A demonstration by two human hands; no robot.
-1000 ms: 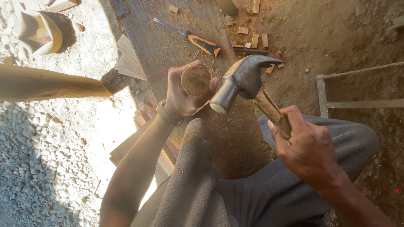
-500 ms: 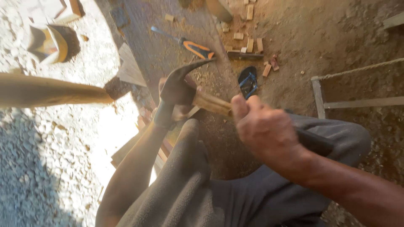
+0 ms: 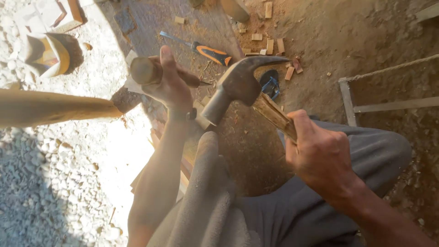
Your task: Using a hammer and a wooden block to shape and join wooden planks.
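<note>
My left hand [image 3: 171,84] grips a chisel with a round wooden handle [image 3: 145,71], held nearly level with its tip pointing right. My right hand [image 3: 320,153] is closed around the worn wooden handle of a claw hammer [image 3: 238,87]. The hammer's steel head hangs raised just right of the left hand, its striking face pointing down-left toward a small wooden block [image 3: 201,116] by my left wrist. My grey-trousered knees fill the bottom of the view.
A long wooden pole [image 3: 50,107] comes in from the left. An orange-handled screwdriver [image 3: 208,51] and several wood offcuts [image 3: 270,45] lie on the dirt ground beyond. A metal frame [image 3: 352,107] stands at right. White gravel covers the left side.
The hammer came down at the chisel half a second ago and is now lifted back up. My left hand has tilted the chisel over, so its handle now points left.
</note>
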